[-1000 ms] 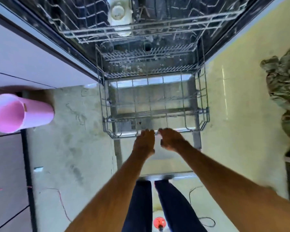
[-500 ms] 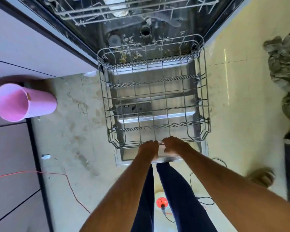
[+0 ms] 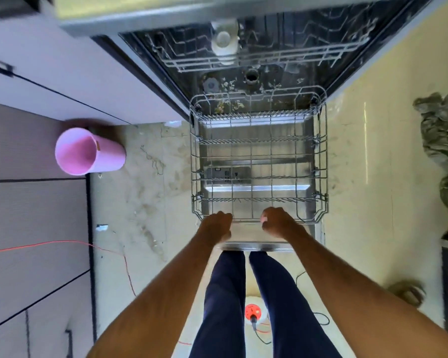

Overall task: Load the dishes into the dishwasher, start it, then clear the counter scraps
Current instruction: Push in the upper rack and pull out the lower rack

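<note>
Both hands low: left hand [image 3: 216, 224] and right hand [image 3: 277, 221] curl fingers round the front rim of the empty lower rack [image 3: 259, 161], out over the dishwasher door [image 3: 256, 237]; best pull level, evenly

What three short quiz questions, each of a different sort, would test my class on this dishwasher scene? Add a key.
1. True or false: plates stand in the lower rack.
2. The left hand and right hand both grip the rack at: A its front rim; B its back rim; C its side walls.
3. Fill in: the pink bin stands on the floor to the person's ____.
Key: 1 false; 2 A; 3 left.
</note>
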